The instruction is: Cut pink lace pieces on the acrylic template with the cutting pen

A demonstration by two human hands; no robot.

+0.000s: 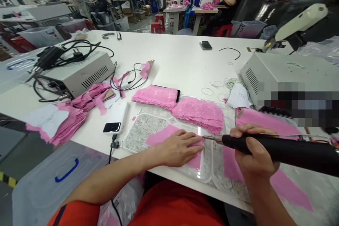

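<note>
My left hand (181, 148) lies flat with its fingers stretched, pressing a piece of pink fabric (161, 135) onto a clear plastic lid (206, 171). My right hand (255, 152) is wrapped round a black-handled tool (288, 152) with a narrow metal tip. The tip points left and reaches the fabric's edge beside my left fingertips; whether it touches is hard to tell. Just beyond the hands sit two stacks of pink lace pieces, a left stack (156, 96) and a right stack (198, 113). More pink fabric (288, 187) lies under and around my right forearm.
A grey box (79, 72) with a cabled tool stands at left, near bundled pink pieces (69, 120). A white power bank (119, 113) lies closer. At right are another grey box (293, 74) and green elastic bands (233, 84). A phone (206, 45) lies farther back. One person sits beyond.
</note>
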